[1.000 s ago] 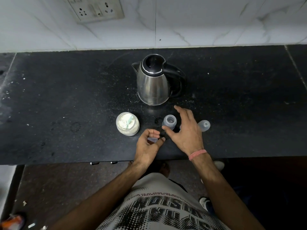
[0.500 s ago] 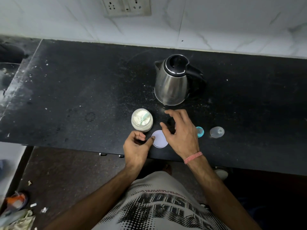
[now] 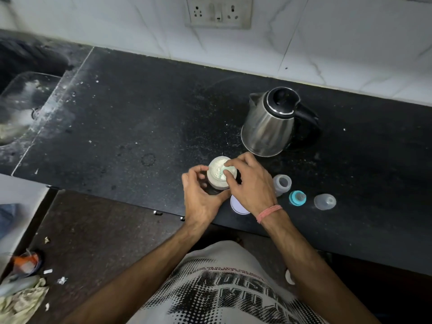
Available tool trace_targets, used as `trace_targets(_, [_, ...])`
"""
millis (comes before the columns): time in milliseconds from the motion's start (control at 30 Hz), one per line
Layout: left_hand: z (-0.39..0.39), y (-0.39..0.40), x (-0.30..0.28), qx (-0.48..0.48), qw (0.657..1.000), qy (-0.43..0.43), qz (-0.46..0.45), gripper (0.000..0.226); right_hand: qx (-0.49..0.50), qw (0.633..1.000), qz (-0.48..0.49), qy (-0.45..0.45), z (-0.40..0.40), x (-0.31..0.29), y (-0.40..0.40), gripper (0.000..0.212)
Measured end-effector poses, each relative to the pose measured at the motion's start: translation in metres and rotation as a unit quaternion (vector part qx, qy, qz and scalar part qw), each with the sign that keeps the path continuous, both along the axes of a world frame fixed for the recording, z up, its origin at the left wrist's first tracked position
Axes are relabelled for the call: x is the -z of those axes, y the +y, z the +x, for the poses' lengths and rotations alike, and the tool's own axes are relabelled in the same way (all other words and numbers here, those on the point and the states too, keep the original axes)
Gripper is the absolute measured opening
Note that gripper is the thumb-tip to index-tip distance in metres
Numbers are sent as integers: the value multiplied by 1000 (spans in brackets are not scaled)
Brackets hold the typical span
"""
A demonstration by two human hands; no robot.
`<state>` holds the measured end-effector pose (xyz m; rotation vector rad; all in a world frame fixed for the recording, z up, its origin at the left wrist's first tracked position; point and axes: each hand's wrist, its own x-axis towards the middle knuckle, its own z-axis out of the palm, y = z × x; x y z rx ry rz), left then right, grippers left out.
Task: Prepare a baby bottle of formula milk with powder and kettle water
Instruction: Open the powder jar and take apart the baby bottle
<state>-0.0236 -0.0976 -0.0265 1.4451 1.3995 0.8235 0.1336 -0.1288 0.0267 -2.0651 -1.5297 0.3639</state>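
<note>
The powder jar (image 3: 218, 175) sits open near the front edge of the dark surface (image 3: 131, 127), white formula showing inside with a pale green scoop (image 3: 222, 171) lying in it. My left hand (image 3: 201, 195) curls round the jar's near-left side to steady it, and my right hand (image 3: 251, 183) reaches over the rim from the right, fingertips (image 3: 228, 163) down on the scoop — pinching it, I judge, though I cannot tell how firm the hold is. The scoop lies straight below my right fingers, so lifting it means going up and out.

The baby bottle (image 3: 282, 183) stands open-mouthed just to the right of my right hand, nearer that hand than the left. Beyond it lie the teal teat ring (image 3: 297, 198) and the clear cap (image 3: 325, 201). The jar lid (image 3: 238, 206) rests flat under my right wrist. The kettle (image 3: 271, 122) stands behind, handle pointing right.
</note>
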Motion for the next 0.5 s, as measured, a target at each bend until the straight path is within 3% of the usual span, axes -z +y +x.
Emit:
trace_targets(133, [3,13,2,63,998,11,12,103,-19,997,-50,-54,4,-9,16,30])
trace_targets(267, [7,25,-1,97,994,-1,50,87,-62,981,-130,-129,7,-22,34,33])
trace_targets(500, [6,27,-1,84,995,-47,5,84,-84,956,-196,-201,0,-40,48,34])
